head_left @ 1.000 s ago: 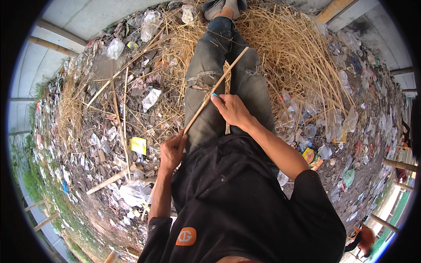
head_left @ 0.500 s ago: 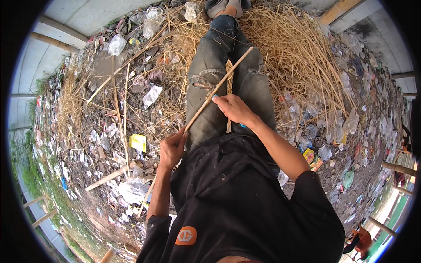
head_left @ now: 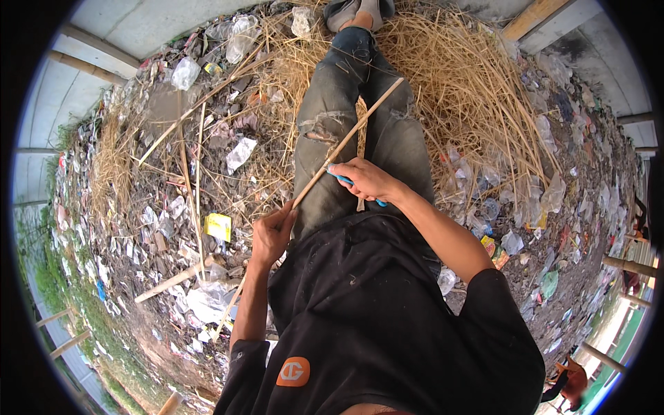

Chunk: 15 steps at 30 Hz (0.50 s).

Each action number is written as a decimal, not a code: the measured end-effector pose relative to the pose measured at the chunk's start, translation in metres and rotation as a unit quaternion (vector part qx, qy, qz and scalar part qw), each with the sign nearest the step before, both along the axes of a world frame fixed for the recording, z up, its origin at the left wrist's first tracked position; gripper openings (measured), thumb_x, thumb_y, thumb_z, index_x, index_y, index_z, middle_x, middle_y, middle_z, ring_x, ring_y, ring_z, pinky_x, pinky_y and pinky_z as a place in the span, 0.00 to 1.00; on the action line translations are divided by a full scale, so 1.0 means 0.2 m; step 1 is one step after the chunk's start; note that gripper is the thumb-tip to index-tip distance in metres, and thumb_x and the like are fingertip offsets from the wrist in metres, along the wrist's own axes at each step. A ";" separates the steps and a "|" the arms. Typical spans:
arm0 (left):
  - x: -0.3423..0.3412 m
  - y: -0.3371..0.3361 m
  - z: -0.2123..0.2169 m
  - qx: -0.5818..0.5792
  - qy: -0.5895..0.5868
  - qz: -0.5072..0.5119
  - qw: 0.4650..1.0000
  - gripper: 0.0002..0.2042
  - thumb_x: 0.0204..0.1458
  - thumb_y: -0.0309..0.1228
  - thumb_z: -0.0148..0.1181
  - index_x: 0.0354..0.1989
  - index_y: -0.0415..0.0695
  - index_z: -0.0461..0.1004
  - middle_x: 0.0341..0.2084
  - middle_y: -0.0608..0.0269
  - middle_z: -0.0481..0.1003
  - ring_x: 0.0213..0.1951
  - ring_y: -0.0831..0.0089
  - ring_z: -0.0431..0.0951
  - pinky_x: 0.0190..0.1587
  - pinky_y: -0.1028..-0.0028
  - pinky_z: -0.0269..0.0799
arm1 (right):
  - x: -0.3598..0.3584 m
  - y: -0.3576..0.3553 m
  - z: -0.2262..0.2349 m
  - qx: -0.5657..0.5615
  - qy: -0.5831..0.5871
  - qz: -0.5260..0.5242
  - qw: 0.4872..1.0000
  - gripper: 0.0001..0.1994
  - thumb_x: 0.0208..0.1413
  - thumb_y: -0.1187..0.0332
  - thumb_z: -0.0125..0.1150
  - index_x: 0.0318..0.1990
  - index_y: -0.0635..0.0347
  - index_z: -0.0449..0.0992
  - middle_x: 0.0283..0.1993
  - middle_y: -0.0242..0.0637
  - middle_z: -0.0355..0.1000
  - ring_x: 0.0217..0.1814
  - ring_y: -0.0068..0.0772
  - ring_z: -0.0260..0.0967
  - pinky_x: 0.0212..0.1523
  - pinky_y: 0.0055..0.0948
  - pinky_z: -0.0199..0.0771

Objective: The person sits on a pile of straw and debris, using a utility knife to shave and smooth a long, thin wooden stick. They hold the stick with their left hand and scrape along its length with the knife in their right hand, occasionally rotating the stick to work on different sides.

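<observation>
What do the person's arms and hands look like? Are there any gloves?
No gloves: the left hand and right hand are bare. The forearms are bare too, with no watch showing. The black shirt has loose black sleeves ending near the elbows.

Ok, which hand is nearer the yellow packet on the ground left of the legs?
Left. The left hand, on the stick, is just right of the yellow packet; the right hand is farther right, over the thighs.

Left hand (head_left: 271, 235) in pinch grip; left forearm (head_left: 252, 304) pointing nearly straight ahead. Right hand (head_left: 366, 181) curled, farther forward; right forearm (head_left: 443, 232) slanting inward.
</observation>
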<state>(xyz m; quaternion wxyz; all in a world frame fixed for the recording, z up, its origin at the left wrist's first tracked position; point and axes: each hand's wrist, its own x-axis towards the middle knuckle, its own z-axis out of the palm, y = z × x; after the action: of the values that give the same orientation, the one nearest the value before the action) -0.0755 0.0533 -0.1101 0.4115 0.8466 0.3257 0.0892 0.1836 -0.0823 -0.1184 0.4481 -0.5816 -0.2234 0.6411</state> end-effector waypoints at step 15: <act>-0.01 -0.03 -0.04 0.163 -0.020 -0.032 0.986 0.16 0.57 0.28 0.67 0.55 0.45 0.82 0.22 0.55 0.74 0.21 0.64 0.73 0.28 0.64 0.69 | 0.03 0.04 0.00 0.111 -0.444 -0.130 0.880 0.22 0.56 0.48 0.71 0.30 0.62 0.83 0.16 0.33 0.70 0.20 0.26 0.68 0.25 0.33 0.66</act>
<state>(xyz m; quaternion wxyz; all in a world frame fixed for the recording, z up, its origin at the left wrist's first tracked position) -0.0768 0.0464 -0.1175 0.2769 0.9105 0.2710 0.1448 0.1897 -0.0748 -0.1175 0.4428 -0.7755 -0.3910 0.2229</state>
